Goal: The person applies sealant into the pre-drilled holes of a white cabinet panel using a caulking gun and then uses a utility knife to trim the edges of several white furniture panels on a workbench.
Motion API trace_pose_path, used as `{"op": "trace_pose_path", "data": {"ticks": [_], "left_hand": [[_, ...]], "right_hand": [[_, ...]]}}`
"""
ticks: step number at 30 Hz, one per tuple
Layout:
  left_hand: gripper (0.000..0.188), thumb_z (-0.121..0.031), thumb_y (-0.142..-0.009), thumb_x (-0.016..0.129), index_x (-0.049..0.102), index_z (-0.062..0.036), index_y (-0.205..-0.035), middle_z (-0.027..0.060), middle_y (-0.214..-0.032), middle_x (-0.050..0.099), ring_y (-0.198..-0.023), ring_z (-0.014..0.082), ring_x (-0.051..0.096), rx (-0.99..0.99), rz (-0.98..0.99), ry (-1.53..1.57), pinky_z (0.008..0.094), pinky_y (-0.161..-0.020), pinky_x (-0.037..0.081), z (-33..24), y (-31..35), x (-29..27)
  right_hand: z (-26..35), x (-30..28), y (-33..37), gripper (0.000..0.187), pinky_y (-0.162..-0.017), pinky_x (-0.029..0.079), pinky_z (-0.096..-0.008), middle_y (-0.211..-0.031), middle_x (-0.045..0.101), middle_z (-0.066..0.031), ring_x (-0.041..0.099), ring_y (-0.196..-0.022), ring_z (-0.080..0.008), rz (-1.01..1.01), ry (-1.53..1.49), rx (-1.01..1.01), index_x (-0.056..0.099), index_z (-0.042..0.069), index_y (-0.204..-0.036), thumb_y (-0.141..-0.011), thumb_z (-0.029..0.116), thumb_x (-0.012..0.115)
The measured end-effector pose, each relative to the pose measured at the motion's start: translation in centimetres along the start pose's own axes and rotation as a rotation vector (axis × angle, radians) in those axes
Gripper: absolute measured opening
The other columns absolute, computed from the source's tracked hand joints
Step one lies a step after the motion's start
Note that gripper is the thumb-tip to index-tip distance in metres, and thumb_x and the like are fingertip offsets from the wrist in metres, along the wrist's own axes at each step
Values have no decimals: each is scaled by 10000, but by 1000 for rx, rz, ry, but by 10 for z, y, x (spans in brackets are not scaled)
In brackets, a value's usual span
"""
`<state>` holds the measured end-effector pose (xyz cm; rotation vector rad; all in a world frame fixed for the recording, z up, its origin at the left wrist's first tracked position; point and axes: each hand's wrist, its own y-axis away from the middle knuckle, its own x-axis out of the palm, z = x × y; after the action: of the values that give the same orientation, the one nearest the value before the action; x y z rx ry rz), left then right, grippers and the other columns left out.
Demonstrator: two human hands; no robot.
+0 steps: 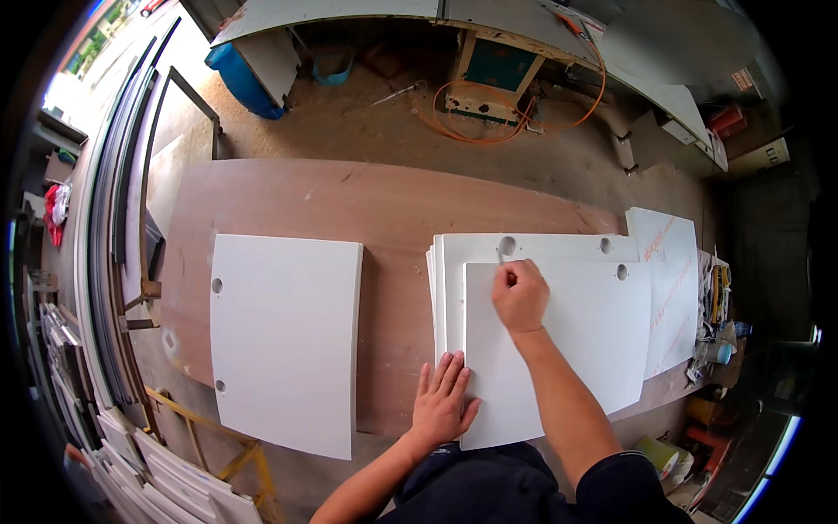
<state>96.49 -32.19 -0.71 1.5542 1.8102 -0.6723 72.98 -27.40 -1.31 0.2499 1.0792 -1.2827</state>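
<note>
A white panel (567, 349) lies on top of a stack before me, with a round recess near its far right corner. Under it, a second white panel (554, 247) sticks out at the far side and shows two round recesses. My right hand (521, 297) is closed in a fist over the top panel's far left part. Something thin and pale seems to poke from its fingers, too small to name. Fingers apart, my left hand (443, 402) rests flat across the stack's left edge. Apart to the left lie more white panels (284, 341), with two round recesses along their left side.
The panels lie on a brown board table (393, 201). At its right end are a white sheet with red print (670, 288) and small tools and bottles (720, 323). Long dark profiles (113, 218) stand left. Beyond, an orange hose (454, 135) coils beneath a workbench (349, 10).
</note>
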Motion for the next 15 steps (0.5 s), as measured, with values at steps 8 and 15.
{"op": "trace_pose_path", "data": {"ticks": [8,15], "left_hand": [[586,-348,-874,636,541,-8,-1341,159,-1561,346,-1472,304,276,-7,8,40,565,-1167,170,3,0,-3],[593,-344,-862,660,537,-12,-1337,154,-1551,367,-1466,315,290,-3,-3,53,556,-1173,149,4,0,-2]], "right_hand": [[26,13,-6,88,-521,479,-361,-730,599,-49,590,-588,-271,108,-38,-63,615,111,-723,-800,76,635],[24,12,-8,97,-515,463,-351,-708,591,-36,587,-575,-251,136,-51,-121,613,102,-715,-805,73,637]]}}
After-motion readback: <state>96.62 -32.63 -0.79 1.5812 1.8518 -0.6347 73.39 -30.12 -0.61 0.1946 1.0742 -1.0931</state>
